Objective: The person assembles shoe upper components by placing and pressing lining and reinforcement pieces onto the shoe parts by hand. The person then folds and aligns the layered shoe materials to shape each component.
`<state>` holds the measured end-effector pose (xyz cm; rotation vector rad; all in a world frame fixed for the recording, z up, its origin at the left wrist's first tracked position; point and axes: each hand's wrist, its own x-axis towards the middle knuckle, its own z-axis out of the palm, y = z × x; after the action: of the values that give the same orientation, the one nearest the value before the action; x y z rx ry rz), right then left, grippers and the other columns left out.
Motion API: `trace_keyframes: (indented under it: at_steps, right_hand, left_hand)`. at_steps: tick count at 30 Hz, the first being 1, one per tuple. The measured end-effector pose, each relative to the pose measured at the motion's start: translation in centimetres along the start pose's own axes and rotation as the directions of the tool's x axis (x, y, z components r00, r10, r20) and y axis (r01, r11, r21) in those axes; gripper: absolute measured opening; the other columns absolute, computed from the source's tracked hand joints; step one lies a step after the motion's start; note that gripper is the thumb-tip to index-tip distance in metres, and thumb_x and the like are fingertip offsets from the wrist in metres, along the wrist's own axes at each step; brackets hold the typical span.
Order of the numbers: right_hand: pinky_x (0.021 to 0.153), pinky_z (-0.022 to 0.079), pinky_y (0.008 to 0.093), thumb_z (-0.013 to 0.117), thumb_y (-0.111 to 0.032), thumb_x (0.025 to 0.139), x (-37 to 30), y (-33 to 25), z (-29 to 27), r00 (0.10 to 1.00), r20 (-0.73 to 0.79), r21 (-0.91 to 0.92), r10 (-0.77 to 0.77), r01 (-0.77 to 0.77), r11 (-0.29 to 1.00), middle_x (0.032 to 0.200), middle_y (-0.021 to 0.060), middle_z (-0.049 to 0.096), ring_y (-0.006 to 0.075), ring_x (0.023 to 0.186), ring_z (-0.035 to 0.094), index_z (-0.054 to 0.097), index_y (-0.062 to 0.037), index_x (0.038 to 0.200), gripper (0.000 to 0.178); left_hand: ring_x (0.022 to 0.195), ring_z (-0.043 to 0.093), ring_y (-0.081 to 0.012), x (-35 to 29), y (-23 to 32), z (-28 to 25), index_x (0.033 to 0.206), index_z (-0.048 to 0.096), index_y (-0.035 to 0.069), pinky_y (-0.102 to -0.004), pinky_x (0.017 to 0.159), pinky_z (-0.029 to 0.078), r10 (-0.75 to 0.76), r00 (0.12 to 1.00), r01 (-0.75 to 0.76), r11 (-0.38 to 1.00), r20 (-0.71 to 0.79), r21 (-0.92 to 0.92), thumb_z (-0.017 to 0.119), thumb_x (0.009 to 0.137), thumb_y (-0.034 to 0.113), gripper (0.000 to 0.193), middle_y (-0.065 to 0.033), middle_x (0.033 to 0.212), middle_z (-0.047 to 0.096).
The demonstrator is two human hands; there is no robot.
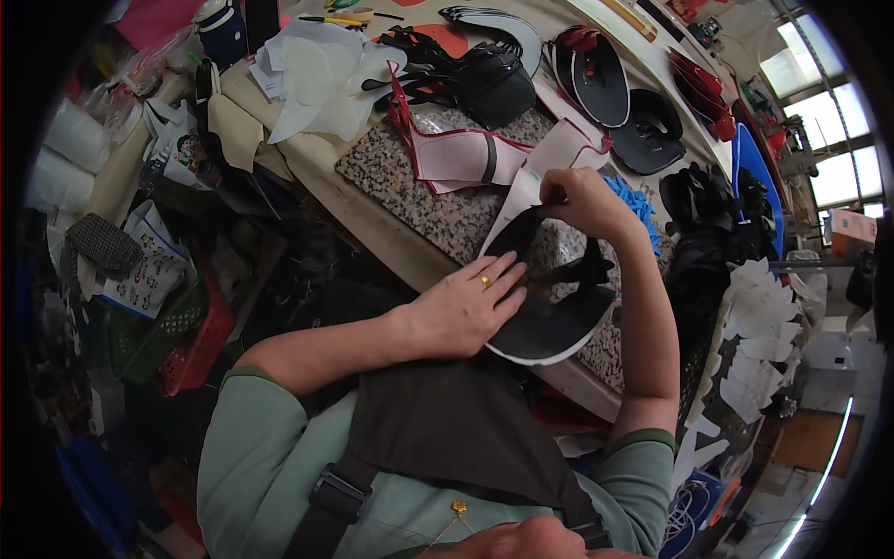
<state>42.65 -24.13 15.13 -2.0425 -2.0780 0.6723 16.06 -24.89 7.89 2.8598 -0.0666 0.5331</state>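
A curved black leather shoe upper (563, 326) with a white edge lies over the speckled stone slab (382, 177), close to my body. My left hand (461, 303) rests on its near left part, fingers stretched out flat, a ring on one of them. My right hand (585, 200) pinches the far end of the black piece, where a white strip (510, 212) runs beside it. Just beyond, on the slab, lies a pale pink shoe upper (470, 158) with red trim and a dark band. What is under my left palm is hidden.
Black pieces (498, 88) and red-and-black uppers (591, 74) lie at the back. White sheet patterns (326, 79) sit at the far left. Blue strips (635, 205) are right of my right hand. A red basket (200, 326) stands on the left, white cut pieces (754, 345) on the right.
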Motion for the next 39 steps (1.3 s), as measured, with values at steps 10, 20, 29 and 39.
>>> trace_keyframes:
  at_steps: [10, 20, 29, 39]
  right_hand:
    - [0.078, 0.053, 0.0423, 0.081, -0.022, 0.072, 3.7, -0.2, 2.8, 0.99, 0.137, -0.286, 0.02, 0.021, 0.958, 0.086, 0.0158, 0.071, 0.0343, 0.088, 0.068, 0.072, -0.0026, 0.09, 0.028]
    - [0.079, 0.056, 0.0478, 0.065, -0.002, 0.073, 2.1, -2.3, 2.0, 0.988, 0.136, -0.399, 0.076, -0.015, 0.917, 0.089, 0.0229, 0.07, 0.0416, 0.088, 0.068, 0.069, 0.0006, 0.091, 0.019]
    - [0.08, 0.055, 0.045, 0.069, -0.003, 0.073, 3.0, -1.5, -1.8, 0.976, -0.023, -0.274, 0.215, -0.213, 0.938, 0.085, 0.0227, 0.07, 0.0387, 0.088, 0.069, 0.071, 0.0013, 0.084, 0.012]
    - [0.078, 0.058, 0.0433, 0.069, -0.009, 0.072, 6.5, -2.4, 0.2, 0.949, -0.179, -0.549, 0.259, -0.314, 0.774, 0.095, 0.0215, 0.072, 0.0365, 0.091, 0.072, 0.072, 0.0003, 0.093, 0.023]
  left_hand:
    - [0.14, 0.03, -0.0534, 0.2, -1.5, -2.5, 0.125, 0.057, -0.003, -0.0514, 0.117, 0.026, -0.026, 0.962, 0.082, 0.977, 0.273, -0.196, 0.062, 0.073, 0.078, 0.096, -0.0407, 0.147, 0.032]
    - [0.129, 0.052, -0.0283, 1.7, -5.1, 3.5, 0.123, 0.06, -0.002, -0.0389, 0.102, 0.045, -0.233, 0.967, 0.234, 0.972, -0.102, 0.001, 0.065, 0.089, 0.031, 0.048, -0.0166, 0.136, 0.056]
    - [0.129, 0.052, -0.0263, 2.0, -4.6, 4.3, 0.113, 0.06, 0.001, -0.0368, 0.095, 0.046, -0.202, 0.966, 0.229, 0.959, -0.163, 0.166, 0.066, 0.085, 0.023, 0.036, -0.0156, 0.139, 0.055]
    - [0.129, 0.044, -0.0438, 5.9, -4.8, 4.4, 0.109, 0.056, -0.001, -0.0465, 0.101, 0.044, -0.412, 0.909, 0.404, 0.909, -0.071, -0.101, 0.066, 0.087, 0.031, 0.041, -0.0343, 0.142, 0.043]
